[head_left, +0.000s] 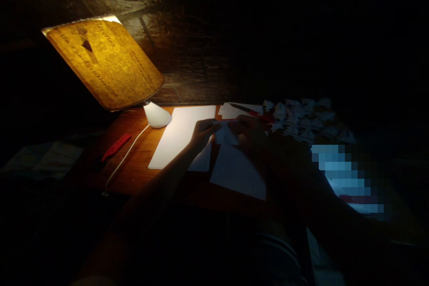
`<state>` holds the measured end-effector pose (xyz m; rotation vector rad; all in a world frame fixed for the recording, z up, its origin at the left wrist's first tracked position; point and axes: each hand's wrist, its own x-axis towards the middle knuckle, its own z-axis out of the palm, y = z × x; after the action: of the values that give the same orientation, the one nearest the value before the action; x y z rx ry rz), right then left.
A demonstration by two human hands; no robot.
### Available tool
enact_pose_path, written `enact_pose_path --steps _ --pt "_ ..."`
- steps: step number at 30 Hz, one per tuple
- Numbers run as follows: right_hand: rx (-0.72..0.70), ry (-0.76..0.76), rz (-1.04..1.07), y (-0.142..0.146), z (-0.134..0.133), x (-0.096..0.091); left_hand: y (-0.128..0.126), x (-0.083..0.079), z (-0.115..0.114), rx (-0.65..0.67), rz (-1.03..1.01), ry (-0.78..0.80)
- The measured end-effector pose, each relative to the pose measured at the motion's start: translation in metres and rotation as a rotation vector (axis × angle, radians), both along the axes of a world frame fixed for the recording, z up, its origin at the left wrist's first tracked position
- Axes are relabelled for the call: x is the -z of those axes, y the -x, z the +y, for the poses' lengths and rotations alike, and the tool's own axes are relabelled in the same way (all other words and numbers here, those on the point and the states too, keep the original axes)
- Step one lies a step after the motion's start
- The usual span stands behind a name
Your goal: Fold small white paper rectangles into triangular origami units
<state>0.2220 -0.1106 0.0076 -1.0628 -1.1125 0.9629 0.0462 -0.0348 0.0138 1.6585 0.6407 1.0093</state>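
One sheet (225,134) | held: left hand (203,132), right hand (248,128) | lampshade (110,65): lettered (largely illegible)

Brown wooden tabletop (142,154), lit at the left and lost in shadow toward the right; a white lamp base (158,116) is stood near the back, its white cord (128,154) is run to the front edge, and a red tool (116,146) is laid left of the cord. White paper (182,136) is set slantwise beside the base, another sheet (239,174) is placed nearer the front, and smaller paper pieces (231,110) are left behind. Farther right, folded paper shapes (303,119) are clustered, the surface beneath barely made out.
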Motion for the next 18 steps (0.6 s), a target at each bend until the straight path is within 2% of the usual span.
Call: enact_pose_path --steps 5,10,14,18 --pt "0.038 -0.056 -0.018 0.0003 0.0019 -0.0013 0.0007 -0.0002 0.0004 0.017 0.016 0.007" --pt "0.085 -0.069 -0.057 -0.0032 0.0036 -0.0013 0.0003 -0.0043 -0.0015 -0.055 0.019 -0.06" --pt "0.021 -0.056 -0.033 -0.0042 0.0025 -0.0019 0.0006 -0.0057 -0.0025 -0.045 -0.035 0.021" --pt "0.001 -0.037 -0.005 -0.0049 0.0017 -0.0036 -0.0005 -0.0005 -0.0006 -0.029 -0.05 0.097"
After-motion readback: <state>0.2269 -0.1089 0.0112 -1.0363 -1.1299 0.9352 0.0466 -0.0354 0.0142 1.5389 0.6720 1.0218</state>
